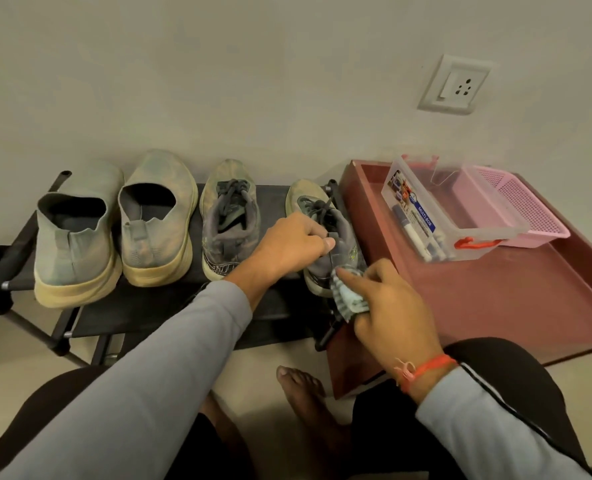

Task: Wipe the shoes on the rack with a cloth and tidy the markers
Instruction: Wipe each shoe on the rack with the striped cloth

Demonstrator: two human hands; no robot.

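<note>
Four worn shoes stand heels toward the camera on a black rack (142, 306): two pale slip-ons (76, 237) at left, a grey laced trainer (230, 220) beside them, and a second trainer (336, 244) at the right end, its collar gripped by a hand; a striped cloth (348, 299) is pressed to its heel. Markers (422, 237) lie in a clear plastic box (460, 209) on the red table alongside
</note>
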